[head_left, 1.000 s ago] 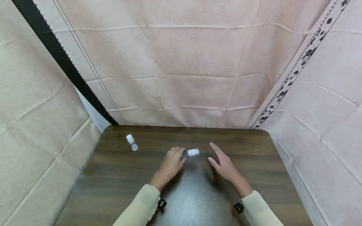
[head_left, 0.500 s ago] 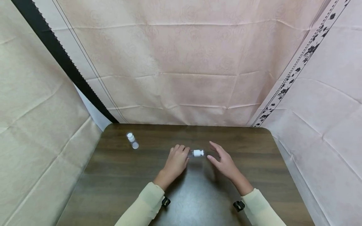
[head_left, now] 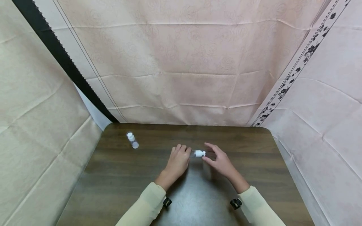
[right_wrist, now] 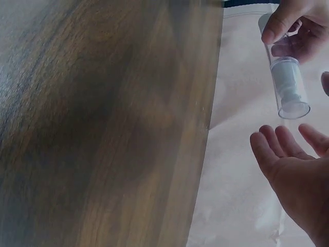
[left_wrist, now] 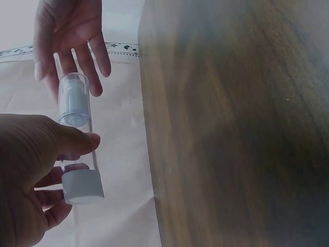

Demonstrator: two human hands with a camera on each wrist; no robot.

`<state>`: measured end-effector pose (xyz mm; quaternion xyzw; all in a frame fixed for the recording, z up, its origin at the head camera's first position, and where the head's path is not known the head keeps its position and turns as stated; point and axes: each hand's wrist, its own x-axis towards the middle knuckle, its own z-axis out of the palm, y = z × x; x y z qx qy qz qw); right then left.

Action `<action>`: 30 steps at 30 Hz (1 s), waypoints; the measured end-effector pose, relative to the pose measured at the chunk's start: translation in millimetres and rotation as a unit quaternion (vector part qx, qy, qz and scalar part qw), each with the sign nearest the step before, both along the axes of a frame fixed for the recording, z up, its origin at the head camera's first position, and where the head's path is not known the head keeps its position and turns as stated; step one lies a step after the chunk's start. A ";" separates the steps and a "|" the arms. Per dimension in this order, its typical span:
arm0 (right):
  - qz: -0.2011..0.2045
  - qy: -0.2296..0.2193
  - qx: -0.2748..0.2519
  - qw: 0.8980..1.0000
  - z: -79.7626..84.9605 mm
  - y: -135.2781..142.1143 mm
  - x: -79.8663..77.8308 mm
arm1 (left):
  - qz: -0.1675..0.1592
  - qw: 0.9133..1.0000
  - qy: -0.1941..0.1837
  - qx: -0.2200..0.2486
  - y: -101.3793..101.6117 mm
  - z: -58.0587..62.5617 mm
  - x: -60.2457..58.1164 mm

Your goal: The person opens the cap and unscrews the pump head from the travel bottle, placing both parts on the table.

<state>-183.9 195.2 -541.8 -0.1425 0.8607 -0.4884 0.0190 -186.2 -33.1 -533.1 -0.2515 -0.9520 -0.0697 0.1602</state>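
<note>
My left hand (head_left: 176, 161) grips a small clear pump bottle (head_left: 199, 153) by its transparent body, thumb on one side and curled fingers on the other. In the left wrist view the bottle's white base (left_wrist: 82, 186) sticks out past the fingers. A see-through cap (left_wrist: 74, 100) covers the white pump top at the far end. That capped end points toward my right hand (head_left: 222, 161), whose fingers are spread and slightly bent. The right wrist view shows a small gap between the cap and the right fingertips (right_wrist: 264, 131). Both hands are above the table.
A second, similar bottle (head_left: 132, 140) with white ends is at the back left of the brown wooden table (head_left: 113, 188). Pale cloth (head_left: 181, 62) hangs behind the table and along both sides. Each wrist wears a small black camera.
My left hand has carried the bottle a little to the right. My right hand has moved slightly left, so its fingers are now close about the capped end. The second bottle stays put.
</note>
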 end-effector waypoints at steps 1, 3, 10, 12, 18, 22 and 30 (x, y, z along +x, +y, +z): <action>0.002 -0.002 -0.002 1.000 0.1 -1.2 -0.4 | -0.001 1.000 0.004 0.000 0.7 -0.3 0.0; 0.005 -0.009 -0.009 1.000 0.5 -3.0 -1.2 | -0.003 1.000 0.015 -0.001 1.8 -1.4 -0.1; -0.009 -0.020 -0.015 1.000 -1.2 -6.9 -4.6 | -0.004 1.000 0.025 -0.008 5.1 -3.7 -0.2; -0.016 -0.020 -0.012 1.000 -1.1 -7.4 -4.9 | -0.003 1.000 0.020 -0.007 5.7 -3.5 -0.1; -0.028 -0.019 -0.019 0.999 -2.5 -8.0 -4.8 | -0.003 1.000 0.014 0.002 5.9 -4.6 0.3; -0.033 -0.021 -0.035 0.999 -2.0 -9.1 -5.0 | -0.012 1.000 0.019 0.016 5.0 -7.3 0.0; -0.030 -0.008 -0.064 0.998 -2.2 -7.4 -6.5 | -0.028 0.998 0.033 0.036 3.4 -11.2 0.2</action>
